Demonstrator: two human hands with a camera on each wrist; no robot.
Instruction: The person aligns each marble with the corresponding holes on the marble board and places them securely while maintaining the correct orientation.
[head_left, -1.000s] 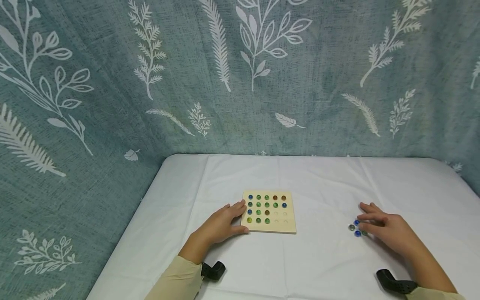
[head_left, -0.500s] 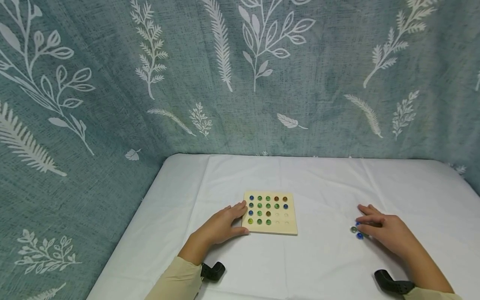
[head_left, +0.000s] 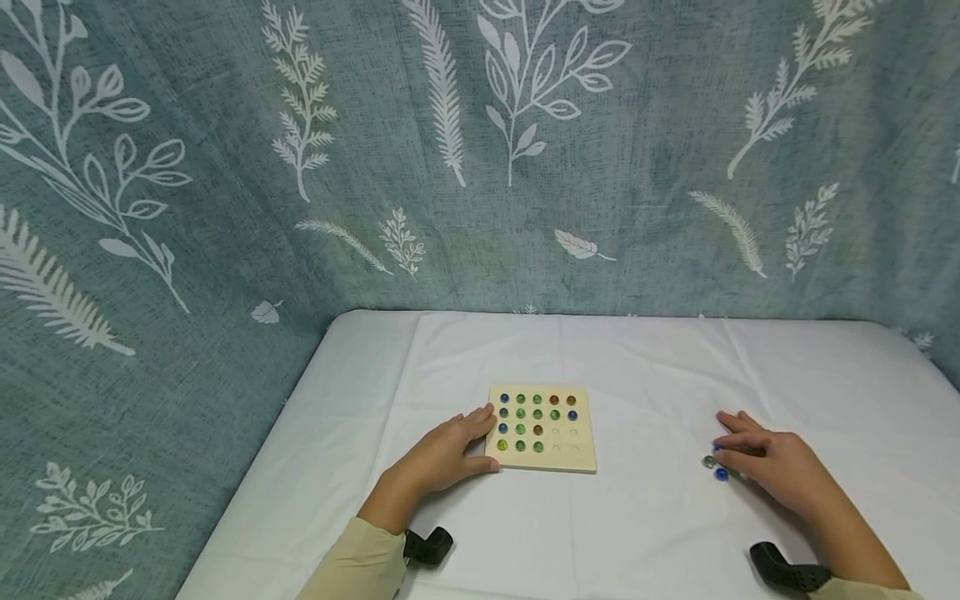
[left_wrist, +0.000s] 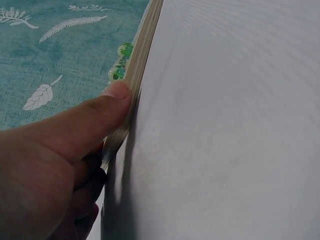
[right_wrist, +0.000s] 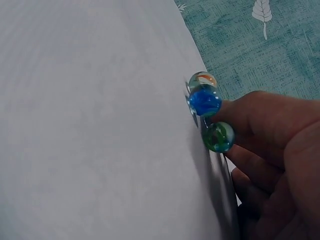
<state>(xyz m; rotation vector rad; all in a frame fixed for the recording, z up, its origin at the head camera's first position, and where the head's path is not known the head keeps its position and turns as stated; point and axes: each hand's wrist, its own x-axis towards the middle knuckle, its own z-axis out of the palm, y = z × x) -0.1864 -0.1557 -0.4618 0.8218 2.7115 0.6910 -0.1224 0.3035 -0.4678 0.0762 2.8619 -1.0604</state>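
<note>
My left hand (head_left: 442, 454) holds the near left corner of a pale wooden board (head_left: 573, 458), fingers along the left edge and thumb at the front edge. Rows of coloured glass marbles sit in the board's hollows; several hollows at its lower right hold none. In the left wrist view the thumb lies against the board's side (left_wrist: 142, 60), below green marbles (left_wrist: 116, 73). On the right, my right hand (head_left: 776, 467) pinches a blue marble between thumb and forefinger, mostly hidden by them. Beside the fingertips lie a clear marble (head_left: 708, 461), another blue marble (head_left: 722, 474) and a green marble (right_wrist: 219, 137).
A white cloth (head_left: 637, 533) with soft creases covers the table. Behind it and to the left hangs a blue-green curtain (head_left: 450, 250) with white leaf prints. Black camera mounts (head_left: 429, 547) sit at both wrists.
The right thumb and forefinger have closed in over the blue marble, hiding more of it and the green one. The left hand stays at the board. The head view has shifted slightly.
</note>
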